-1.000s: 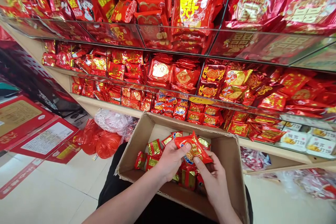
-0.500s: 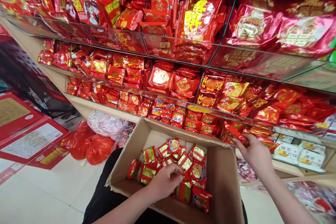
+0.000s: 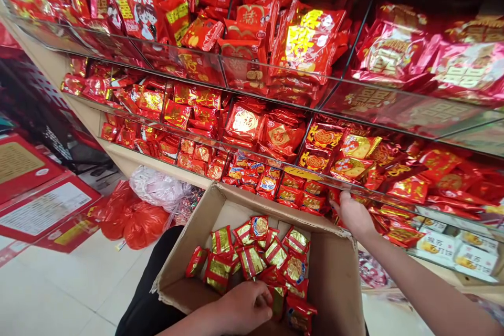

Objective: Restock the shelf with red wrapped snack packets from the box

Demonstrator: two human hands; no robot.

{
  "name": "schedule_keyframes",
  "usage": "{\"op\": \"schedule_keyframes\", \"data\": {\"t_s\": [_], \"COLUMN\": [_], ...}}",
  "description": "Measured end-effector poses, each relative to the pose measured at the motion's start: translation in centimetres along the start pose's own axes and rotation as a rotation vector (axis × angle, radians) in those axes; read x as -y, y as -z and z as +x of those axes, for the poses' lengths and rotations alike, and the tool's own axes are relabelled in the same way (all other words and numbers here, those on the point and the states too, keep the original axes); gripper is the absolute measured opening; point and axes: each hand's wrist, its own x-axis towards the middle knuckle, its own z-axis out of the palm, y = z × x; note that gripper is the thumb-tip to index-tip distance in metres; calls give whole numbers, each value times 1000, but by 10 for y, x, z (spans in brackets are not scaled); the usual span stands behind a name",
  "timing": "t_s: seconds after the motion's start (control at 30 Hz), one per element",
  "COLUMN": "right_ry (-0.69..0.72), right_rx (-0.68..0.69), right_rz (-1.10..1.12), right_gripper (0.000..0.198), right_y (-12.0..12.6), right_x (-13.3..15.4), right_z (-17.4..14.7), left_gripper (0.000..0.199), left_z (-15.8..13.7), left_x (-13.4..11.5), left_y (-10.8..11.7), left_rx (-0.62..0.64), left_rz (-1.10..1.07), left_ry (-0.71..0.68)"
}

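An open cardboard box (image 3: pixel 334 273) rests at my lap, with several red-and-gold snack packets (image 3: pixel 252 261) lying loose on its bottom. My left hand (image 3: pixel 246 307) is inside the box near its front wall, fingers curled just above the packets; what they hold, if anything, is hidden. My right hand (image 3: pixel 356 215) reaches past the box's right corner into the lowest shelf row. Its thumb and fingers are closed at a red packet (image 3: pixel 334 195), which is mostly hidden by the hand and neighbouring packets. Small red-and-gold packets (image 3: pixel 291 189) fill the compartment to its left.
Clear shelf fronts (image 3: pixel 268 93) run across the stacked rows of red packets. White boxes (image 3: pixel 476 254) stand at the lower right. Red plastic bags (image 3: pixel 144 226) and red cartons (image 3: pixel 43 210) sit on the tiled floor at left.
My right hand has moved left and into the lowest row with the red packet it held in the open. My left hand has dropped toward the box's front wall.
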Motion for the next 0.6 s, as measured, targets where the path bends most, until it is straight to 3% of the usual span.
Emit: {"op": "schedule_keyframes", "data": {"t_s": [0.27,0.6], "right_ry": [85,55], "right_rx": [33,72], "right_rz": [-110,-133], "right_gripper": [32,32], "right_y": [1,-3], "right_x": [-4,20], "right_z": [9,35], "left_gripper": [26,24], "left_z": [4,4], "left_x": [9,12], "left_y": [-5,-1], "left_rx": [24,1], "left_rz": [45,51], "left_ry": [0,31]}}
